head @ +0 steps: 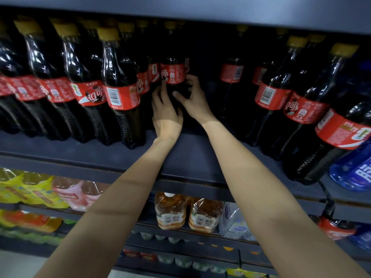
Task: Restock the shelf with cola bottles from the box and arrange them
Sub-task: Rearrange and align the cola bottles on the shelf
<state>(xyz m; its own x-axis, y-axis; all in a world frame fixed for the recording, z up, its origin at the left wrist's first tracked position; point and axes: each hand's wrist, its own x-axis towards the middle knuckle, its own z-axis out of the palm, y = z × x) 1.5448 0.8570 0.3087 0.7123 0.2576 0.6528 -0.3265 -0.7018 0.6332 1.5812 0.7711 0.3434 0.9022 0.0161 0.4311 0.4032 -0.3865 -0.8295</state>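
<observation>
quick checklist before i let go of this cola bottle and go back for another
1. Both hands on the bottle: ok. The left hand and right hand both grip the cola bottle below its red label.
2. Bottle upright: ok, its label sits level, deep in the gap.
3. Base flat on the shelf: cannot tell, the hands and shadow hide the bottom.
4. Label facing front: ok, the red label with its white print shows.
5. Room in front for more: ok, bare shelf lies between the left row and right row.
6. Box in reach: cannot tell, no box in view.
</observation>
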